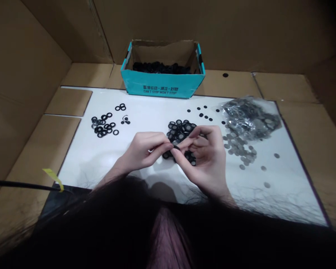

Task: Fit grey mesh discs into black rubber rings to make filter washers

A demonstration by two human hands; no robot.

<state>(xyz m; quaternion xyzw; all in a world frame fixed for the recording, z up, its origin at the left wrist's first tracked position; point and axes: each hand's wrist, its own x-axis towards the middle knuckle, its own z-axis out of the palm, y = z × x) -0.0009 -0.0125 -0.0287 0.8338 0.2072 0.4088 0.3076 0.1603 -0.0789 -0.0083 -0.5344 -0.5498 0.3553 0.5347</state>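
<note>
We see our two hands meeting over the middle of the white work surface [106, 157], fingertips drawn together around one small black ring [176, 148]. Our left hand [141, 151] is curled with thumb and forefinger pressed toward that ring, and our right hand [205, 155] pinches it from the other side, the remaining fingers loosely bent above. The ring sits right at the point where the two sets of fingertips touch; whether a second piece is held with it we cannot tell, as the fingers cover it. Just behind and partly under the hands lies a central pile of black rings [180, 129]. Well to the left is a smaller scatter of rings [103, 126], spread loosely on the surface. To the right, a clear plastic bag [250, 117] lies slumped on its side, holding what look like grey discs, and more of those loose grey discs [239, 147] spill out of it toward us across the white sheet. A few small black dots [203, 112] lie between the central pile and the bag. At the far edge stands an open teal cardboard box [162, 84] with white lettering on its front; its bottom is covered by a dark heap of black parts [159, 68]. Brown cardboard walls [30, 56] enclose the whole bench.
</note>
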